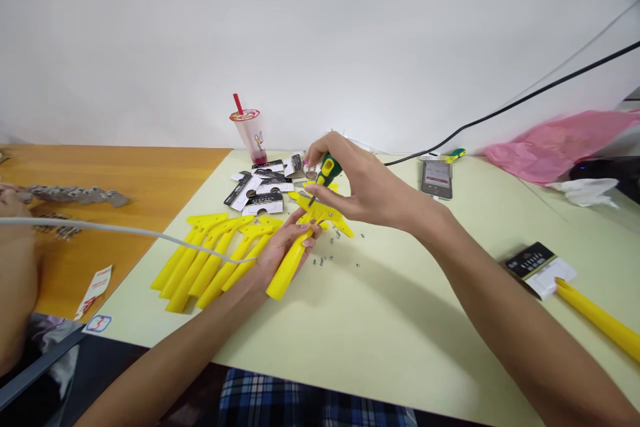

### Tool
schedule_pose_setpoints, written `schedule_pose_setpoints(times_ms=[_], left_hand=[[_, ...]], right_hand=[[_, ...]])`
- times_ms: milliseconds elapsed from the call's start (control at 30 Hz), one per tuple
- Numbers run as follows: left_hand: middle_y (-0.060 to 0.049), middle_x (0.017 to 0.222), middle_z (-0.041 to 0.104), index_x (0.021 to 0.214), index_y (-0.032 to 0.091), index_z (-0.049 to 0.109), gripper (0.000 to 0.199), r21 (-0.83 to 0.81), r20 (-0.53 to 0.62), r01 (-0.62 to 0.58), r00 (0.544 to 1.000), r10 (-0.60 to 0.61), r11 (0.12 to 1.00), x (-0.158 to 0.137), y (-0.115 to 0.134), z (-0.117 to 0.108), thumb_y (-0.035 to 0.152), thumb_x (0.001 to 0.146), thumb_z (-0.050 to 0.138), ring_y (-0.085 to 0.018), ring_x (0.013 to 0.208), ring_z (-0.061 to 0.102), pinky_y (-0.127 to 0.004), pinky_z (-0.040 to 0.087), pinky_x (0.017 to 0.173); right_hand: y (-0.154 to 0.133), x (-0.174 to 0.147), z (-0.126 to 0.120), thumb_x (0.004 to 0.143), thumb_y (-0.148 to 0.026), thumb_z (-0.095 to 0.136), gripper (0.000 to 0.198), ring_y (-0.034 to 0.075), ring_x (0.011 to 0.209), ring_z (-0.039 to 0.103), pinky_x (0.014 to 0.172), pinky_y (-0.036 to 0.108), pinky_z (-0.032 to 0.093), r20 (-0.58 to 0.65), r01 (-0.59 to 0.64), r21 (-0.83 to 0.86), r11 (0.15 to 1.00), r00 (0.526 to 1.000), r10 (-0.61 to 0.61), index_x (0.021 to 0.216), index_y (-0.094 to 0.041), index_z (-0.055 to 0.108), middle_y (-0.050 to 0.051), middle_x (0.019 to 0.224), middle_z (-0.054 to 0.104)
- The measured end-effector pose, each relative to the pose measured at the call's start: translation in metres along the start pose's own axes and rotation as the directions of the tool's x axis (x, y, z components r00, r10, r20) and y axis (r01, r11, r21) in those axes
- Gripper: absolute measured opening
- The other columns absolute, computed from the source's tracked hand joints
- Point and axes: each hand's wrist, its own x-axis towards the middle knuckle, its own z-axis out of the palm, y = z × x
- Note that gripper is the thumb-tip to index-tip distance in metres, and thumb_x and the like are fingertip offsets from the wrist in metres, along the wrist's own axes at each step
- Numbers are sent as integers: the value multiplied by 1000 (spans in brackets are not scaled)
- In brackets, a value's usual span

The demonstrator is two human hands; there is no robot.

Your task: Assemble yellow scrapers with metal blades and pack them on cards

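Observation:
My left hand (280,245) is closed around the handle of a yellow plastic scraper (289,272), whose wide head points up and away from me. My right hand (373,188) grips a screwdriver (328,170) with a green and yellow handle. The screwdriver's shaft slants down to the scraper's head; whether its tip sits in a screw is too small to tell. Small loose screws (323,261) are scattered on the table just right of the scraper. Left of my left hand, several similar yellow scrapers (193,261) lie side by side.
Black and white cards (265,203) lie behind the scrapers, near a plastic cup (250,137) with a red straw. A phone (437,179), a pink bag (555,143) and a carded yellow tool (600,313) are to the right. Another person's arm (15,280) rests at far left.

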Motion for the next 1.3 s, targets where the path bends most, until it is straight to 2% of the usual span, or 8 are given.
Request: schedule_pose_setpoints(times_ms=[67, 200, 367, 500, 667, 800, 1000, 1300], left_hand=[[-11, 120, 67, 133, 24, 58, 60, -5, 7, -2, 1000, 2, 1000, 1, 0, -1, -3, 82, 73, -13, 88, 72, -14, 50, 61], [-11, 123, 65, 136, 25, 57, 62, -25, 39, -8, 999, 9, 1000, 3, 0, -4, -3, 83, 73, -12, 89, 72, -14, 51, 62], [-10, 121, 66, 137, 25, 56, 63, -19, 33, -27, 999, 28, 999, 4, 2, -4, -4, 84, 73, -12, 89, 72, -13, 50, 60], [-10, 119, 67, 138, 25, 57, 64, -2, 33, -29, 999, 29, 1000, 2, 3, -2, -3, 83, 74, -13, 88, 73, -13, 50, 60], [-10, 118, 67, 139, 26, 56, 65, -10, 23, -34, 999, 34, 999, 3, 4, -2, -2, 83, 74, -12, 89, 73, -13, 52, 61], [-11, 123, 69, 136, 25, 59, 65, -9, 44, -34, 998, 34, 999, 4, 3, -4, -3, 80, 76, -12, 88, 73, -13, 52, 60], [-10, 124, 69, 131, 25, 58, 62, -20, 50, -59, 997, 60, 998, 7, 3, -7, -2, 79, 79, -13, 91, 74, -13, 51, 61], [-9, 116, 69, 132, 24, 59, 61, -4, 35, -30, 999, 30, 1000, 2, 2, 0, -3, 80, 76, -12, 87, 73, -13, 50, 59]], right_hand=[[2, -1, 0, 108, -30, 65, 22, 26, 107, 69, 93, 43, 60, 18, -8, 27, 1000, 1000, 8, 129, -27, 59, 11, 129, 68], [4, -2, 1, 107, -30, 67, 18, 25, 99, 69, 92, 44, 60, -25, -30, 4, 1000, 999, 30, 124, -26, 61, 9, 120, 69], [0, -1, 0, 107, -29, 65, 19, 27, 112, 69, 99, 46, 60, 24, 6, 29, 1000, 1000, -6, 125, -26, 61, 11, 130, 67], [-3, -1, -1, 109, -34, 66, 16, 25, 102, 71, 93, 41, 60, -2, -24, 19, 1000, 1000, 24, 121, -25, 62, 9, 117, 71], [-3, -2, -2, 109, -32, 64, 20, 24, 105, 71, 94, 43, 62, 56, -39, 106, 994, 998, 33, 127, -26, 60, 11, 126, 72], [1, -1, 3, 109, -39, 68, 18, 23, 97, 70, 90, 41, 63, -2, -59, 98, 993, 998, 59, 119, -26, 60, 8, 114, 75], [2, -3, 6, 110, -36, 63, 26, 25, 108, 73, 100, 46, 65, 79, -113, 172, 979, 992, 101, 134, -28, 56, 10, 126, 73], [20, -3, 19, 102, -56, 76, 42, 21, 91, 74, 93, 43, 69, -54, -81, 102, 992, 995, 87, 130, -27, 61, 5, 114, 73]])
